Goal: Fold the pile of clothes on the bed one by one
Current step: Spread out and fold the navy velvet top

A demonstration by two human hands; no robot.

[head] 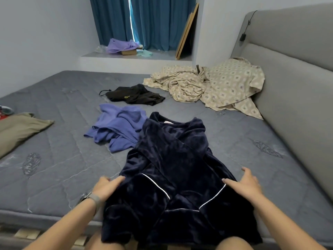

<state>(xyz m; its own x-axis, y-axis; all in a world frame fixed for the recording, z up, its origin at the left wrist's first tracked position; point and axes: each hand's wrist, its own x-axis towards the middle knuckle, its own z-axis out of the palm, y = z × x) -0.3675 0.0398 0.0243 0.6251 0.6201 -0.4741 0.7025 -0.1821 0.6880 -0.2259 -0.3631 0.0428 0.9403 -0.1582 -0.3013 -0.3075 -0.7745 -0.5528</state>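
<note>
Navy top mid-fold at near edge, most of the pile not yet done.

I've got the navy velour top (pixel 173 159) laid w/ its hem hanging off the near edge of the bed (pixel 59 159), sleeves crossed over the chest. My left hand (pixel 106 186) pinches the left side seam, fingers closed on the cloth; my right hand (pixel 245 183) lies flat on the right side, fingers spread, not gripping. So, as I judge it, one item in progress. Beyond it, touching on the left: crumpled blue garment (pixel 117 127), unfolded. Farther: black garment (pixel 133 95), loose, w/ small gold lettering, too small to read. Far right by the headboard (pixel 292 69): patterned beige cloth (pixel 216 85), heaped. Olive piece (pixel 19 127) at left edge looks flat, possibly folded already.
</note>
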